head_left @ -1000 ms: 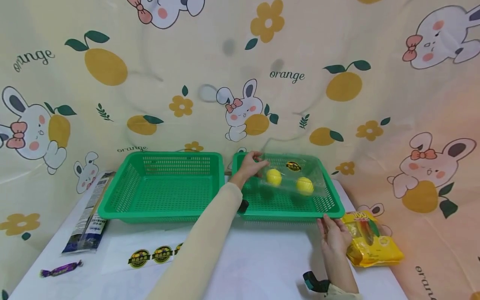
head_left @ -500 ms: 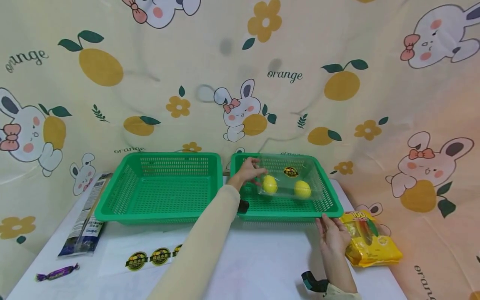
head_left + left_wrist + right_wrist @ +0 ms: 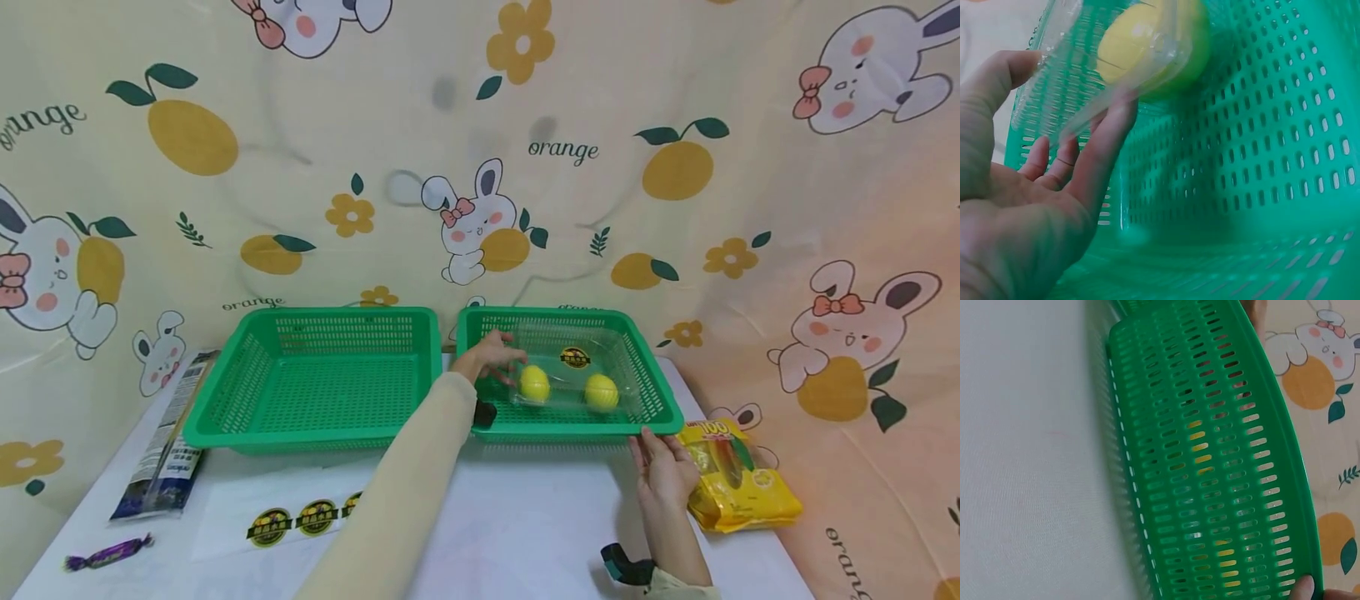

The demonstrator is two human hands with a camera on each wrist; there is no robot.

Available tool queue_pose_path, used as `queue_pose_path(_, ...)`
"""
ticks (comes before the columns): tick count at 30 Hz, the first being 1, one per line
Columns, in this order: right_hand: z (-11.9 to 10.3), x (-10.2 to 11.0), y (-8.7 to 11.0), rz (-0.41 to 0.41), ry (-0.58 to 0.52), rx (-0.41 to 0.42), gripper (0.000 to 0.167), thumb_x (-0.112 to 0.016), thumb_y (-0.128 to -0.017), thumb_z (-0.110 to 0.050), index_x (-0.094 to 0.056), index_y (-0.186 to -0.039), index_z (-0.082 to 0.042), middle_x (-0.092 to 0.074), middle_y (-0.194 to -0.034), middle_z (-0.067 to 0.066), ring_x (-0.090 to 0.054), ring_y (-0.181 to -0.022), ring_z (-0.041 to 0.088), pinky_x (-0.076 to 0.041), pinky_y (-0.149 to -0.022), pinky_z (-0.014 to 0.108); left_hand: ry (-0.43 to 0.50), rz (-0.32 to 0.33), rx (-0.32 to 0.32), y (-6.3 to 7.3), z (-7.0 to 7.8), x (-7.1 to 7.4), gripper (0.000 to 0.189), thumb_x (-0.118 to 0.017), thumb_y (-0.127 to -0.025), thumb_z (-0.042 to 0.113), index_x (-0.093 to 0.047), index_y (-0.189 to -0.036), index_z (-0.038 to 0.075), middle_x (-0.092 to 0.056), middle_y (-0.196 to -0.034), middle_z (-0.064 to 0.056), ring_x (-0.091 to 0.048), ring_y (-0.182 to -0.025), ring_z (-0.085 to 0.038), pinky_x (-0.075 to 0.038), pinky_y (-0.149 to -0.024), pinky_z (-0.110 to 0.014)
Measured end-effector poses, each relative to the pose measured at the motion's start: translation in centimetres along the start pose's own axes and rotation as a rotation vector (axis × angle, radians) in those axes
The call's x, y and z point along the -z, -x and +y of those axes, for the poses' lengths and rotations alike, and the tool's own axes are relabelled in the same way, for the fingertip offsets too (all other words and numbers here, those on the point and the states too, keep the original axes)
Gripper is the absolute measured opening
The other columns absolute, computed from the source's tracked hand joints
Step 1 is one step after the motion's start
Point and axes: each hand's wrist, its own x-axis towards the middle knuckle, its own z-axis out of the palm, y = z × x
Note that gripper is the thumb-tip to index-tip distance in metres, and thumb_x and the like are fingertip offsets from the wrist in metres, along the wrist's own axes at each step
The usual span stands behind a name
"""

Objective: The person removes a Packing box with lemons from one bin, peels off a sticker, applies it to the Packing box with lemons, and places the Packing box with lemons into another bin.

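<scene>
In the head view my left hand point(image 3: 491, 357) reaches into the right green basket point(image 3: 555, 430). It holds the left end of a clear plastic box point(image 3: 567, 385) bearing a round black-and-gold sticker. Through the clear plastic show two round yellow things like lemons, a left one point(image 3: 535, 384) and a right one point(image 3: 602, 392). The left wrist view has the thumb and fingers point(image 3: 1113, 125) on either side of the box's edge. At the basket's front right corner, my right hand point(image 3: 667, 473) pinches the rim, its fingertip point(image 3: 1302, 589) on the green plastic in the right wrist view.
Another green basket point(image 3: 315, 437) stands to the left. A yellow snack bag point(image 3: 738, 483) lies beyond my right hand. At left are a dark long packet point(image 3: 161, 467), a purple wrapped candy point(image 3: 108, 553) and a sheet of round stickers point(image 3: 292, 521).
My left hand has lowered the clear box with the yellow things deeper into the right basket. The right hand keeps its place at the rim. The head view has shifted slightly.
</scene>
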Motion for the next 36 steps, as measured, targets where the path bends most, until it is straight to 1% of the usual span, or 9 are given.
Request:
queue_pose_path(6,-0.1,0.1,0.0,0.002,0.0,-0.016,0.049,-0.068,-0.092,-0.001,-0.05,-0.137,-0.011,-0.051,-0.128,0.003,-0.063,-0.109,0.012,-0.057,-0.082,0.024,0.017,-0.021,0.03,0.0,0.0,-0.1,0.071,-0.066,-0.094,0.005,-0.024,-0.151,0.001,-0.046,-0.136,-0.031,-0.059,-0.115,-0.043,-0.056,-0.087,-0.052)
queue_pose_path(16,0.3,0.0,-0.1,-0.002,0.024,0.021,0.046,-0.068,-0.091,-0.001,-0.05,-0.132,-0.007,-0.051,-0.122,0.005,-0.065,-0.099,0.011,-0.057,-0.081,0.024,0.018,-0.032,0.05,0.1,0.0,0.0,0.073,-0.066,-0.094,0.005,-0.022,-0.152,0.001,-0.037,-0.141,-0.029,-0.051,-0.12,-0.042,-0.057,-0.088,-0.05)
queue_pose_path(21,0.3,-0.1,-0.1,-0.004,-0.003,0.027,0.045,-0.07,-0.089,0.001,-0.053,-0.129,-0.006,-0.052,-0.123,0.006,-0.067,-0.098,0.012,-0.058,-0.081,0.026,-0.058,-0.011,0.026,0.4,0.4,-0.1,0.069,-0.065,-0.096,0.011,-0.024,-0.15,0.001,-0.032,-0.145,-0.025,-0.045,-0.127,-0.04,-0.055,-0.093,-0.048)
queue_pose_path(22,0.3,-0.1,-0.1,-0.006,-0.005,0.029,0.045,-0.07,-0.089,0.002,-0.053,-0.129,-0.006,-0.052,-0.125,0.006,-0.067,-0.099,0.012,-0.058,-0.081,0.026,-0.066,0.004,0.015,0.5,0.6,-0.3,0.068,-0.064,-0.097,0.013,-0.023,-0.15,0.001,-0.03,-0.148,-0.024,-0.042,-0.13,-0.039,-0.053,-0.096,-0.049)
queue_pose_path(25,0.0,-0.1,0.0,0.0,-0.029,0.018,0.047,-0.072,-0.087,0.002,-0.056,-0.13,-0.007,-0.052,-0.13,0.006,-0.067,-0.102,0.013,-0.057,-0.082,0.027,-0.122,0.111,-0.036,0.4,1.5,-0.8,0.061,-0.06,-0.099,0.016,-0.028,-0.149,0.001,-0.031,-0.151,-0.02,-0.044,-0.13,-0.036,-0.05,-0.098,-0.048)
queue_pose_path(29,-0.2,0.0,0.0,0.001,-0.026,0.01,0.048,-0.073,-0.087,0.001,-0.056,-0.131,-0.008,-0.052,-0.131,0.006,-0.068,-0.1,0.012,-0.057,-0.083,0.027,-0.19,0.287,-0.114,0.3,3.2,-2.0,0.051,-0.059,-0.098,0.019,-0.041,-0.143,0.003,-0.045,-0.144,-0.015,-0.05,-0.115,-0.027,-0.05,-0.092,-0.04)
queue_pose_path(31,-0.1,0.0,0.0,0.0,-0.019,0.011,0.047,-0.072,-0.088,0.001,-0.055,-0.131,-0.008,-0.052,-0.13,0.006,-0.068,-0.096,0.012,-0.057,-0.082,0.026,-0.169,0.3,-0.168,0.7,4.2,-2.4,0.046,-0.059,-0.097,0.017,-0.046,-0.14,0.005,-0.049,-0.139,-0.014,-0.051,-0.112,-0.025,-0.049,-0.09,-0.038)
queue_pose_path(32,-0.1,0.0,-0.1,0.001,-0.018,0.011,0.046,-0.071,-0.089,0.001,-0.055,-0.131,-0.008,-0.052,-0.13,0.006,-0.068,-0.095,0.012,-0.057,-0.082,0.026,-0.16,0.286,-0.194,1.1,4.7,-2.6,0.044,-0.059,-0.097,0.017,-0.048,-0.138,0.006,-0.051,-0.137,-0.013,-0.051,-0.111,-0.024,-0.049,-0.089,-0.038)
queue_pose_path(36,0.2,-0.1,-0.2,0.003,-0.005,0.02,0.048,-0.073,-0.087,0.001,-0.054,-0.131,-0.007,-0.053,-0.127,0.007,-0.068,-0.095,0.012,-0.058,-0.08,0.026,-0.093,0.165,-0.327,4.0,6.3,-2.8,0.035,-0.06,-0.098,0.013,-0.054,-0.133,0.008,-0.053,-0.131,-0.013,-0.054,-0.113,-0.026,-0.05,-0.092,-0.043)
